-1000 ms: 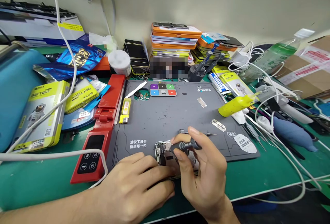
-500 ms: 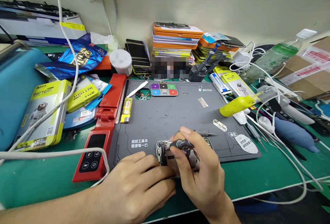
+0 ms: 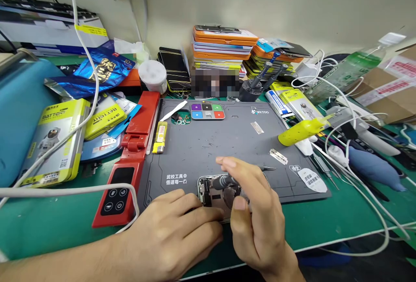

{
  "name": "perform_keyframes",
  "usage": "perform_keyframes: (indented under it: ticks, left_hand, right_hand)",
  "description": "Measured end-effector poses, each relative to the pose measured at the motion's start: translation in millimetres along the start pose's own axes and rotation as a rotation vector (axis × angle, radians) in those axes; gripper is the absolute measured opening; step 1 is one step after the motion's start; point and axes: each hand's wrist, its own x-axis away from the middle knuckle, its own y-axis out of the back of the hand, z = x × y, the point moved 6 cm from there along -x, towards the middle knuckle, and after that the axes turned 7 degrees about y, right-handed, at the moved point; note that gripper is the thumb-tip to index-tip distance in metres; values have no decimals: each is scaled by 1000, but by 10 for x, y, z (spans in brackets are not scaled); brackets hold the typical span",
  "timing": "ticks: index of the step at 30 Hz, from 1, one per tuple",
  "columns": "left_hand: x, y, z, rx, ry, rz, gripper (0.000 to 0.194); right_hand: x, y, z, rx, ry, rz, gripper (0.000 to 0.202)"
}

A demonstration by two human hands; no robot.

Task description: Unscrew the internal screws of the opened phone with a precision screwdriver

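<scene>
An opened phone (image 3: pixel 214 199) lies at the front edge of the grey mat (image 3: pixel 208 143), its inner parts showing. My left hand (image 3: pixel 182 234) rests against its lower left side, fingers together on the phone's edge. Over the phone's right part is my right hand (image 3: pixel 256 212), thumb and index finger apart, with a dark grey screwdriver (image 3: pixel 224 181) lying beside the curled fingers. The screwdriver's far end is hidden by the hand. Another thin metal driver (image 3: pixel 268 168) is partly visible behind my right hand.
A red device (image 3: pixel 120 191) with a white cable stands left of the mat. Razor blades (image 3: pixel 278 156), a yellow bottle (image 3: pixel 300 131) and tangled cables lie to the right. Behind are stacked boxes (image 3: pixel 224 41), a screwdriver holder (image 3: pixel 250 90) and a colourful magnetic tray (image 3: pixel 208 111).
My right thumb and index finger have come apart from the screwdriver's handle, and the thumb has moved lower. The left hand has stayed nearly the same.
</scene>
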Motion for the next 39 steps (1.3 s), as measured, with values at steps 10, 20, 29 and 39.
perform_keyframes:
  ticks: [10, 20, 29, 39]
  left_hand:
    - [11, 26, 18, 35, 33, 24, 22]
    - [58, -39, 268, 347, 405, 30, 9]
    - [35, 0, 315, 476, 483, -37, 12]
    - [28, -14, 277, 396, 455, 4, 13]
  right_hand:
    - [75, -20, 14, 53, 0, -34, 76]
    - [140, 237, -86, -208, -371, -479, 56]
    - [75, 264, 19, -252, -310, -453, 50]
    - [110, 244, 13, -235, -323, -378, 55]
